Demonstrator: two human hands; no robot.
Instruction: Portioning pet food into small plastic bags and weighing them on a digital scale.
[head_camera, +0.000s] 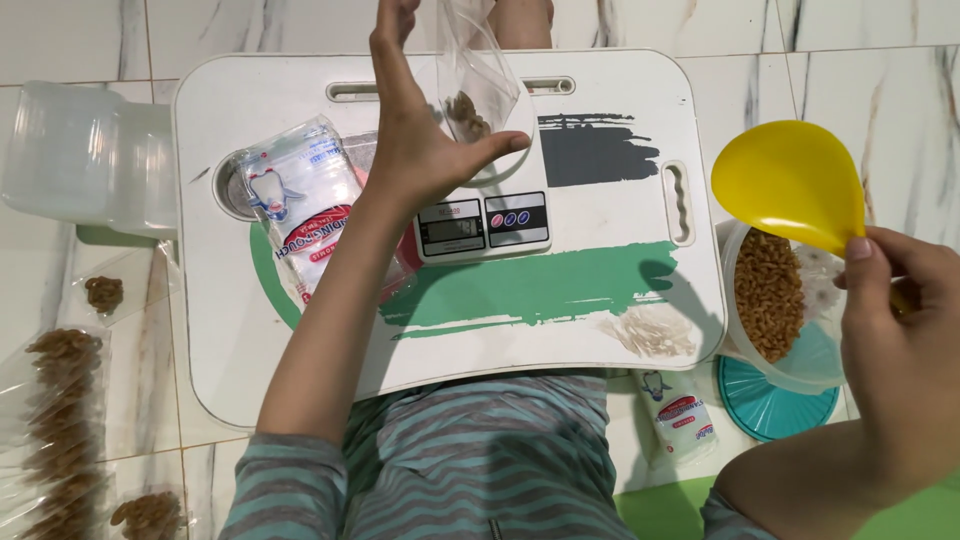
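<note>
Over scale (483, 222) | left hand (420, 140) fingers pinch bag (478, 75) | right hand (900, 330) grips scoop (790, 180)

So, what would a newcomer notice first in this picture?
Probably the bright yellow scoop at the right, held by the right hand above a container of brown pasta. Next, the left hand at top centre, holding a clear bag with a few pieces over the small kitchen scale on the white tray.

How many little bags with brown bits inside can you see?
4, maybe more out of view: one bag held by the left hand over the scale, and three on the floor at left.
</note>
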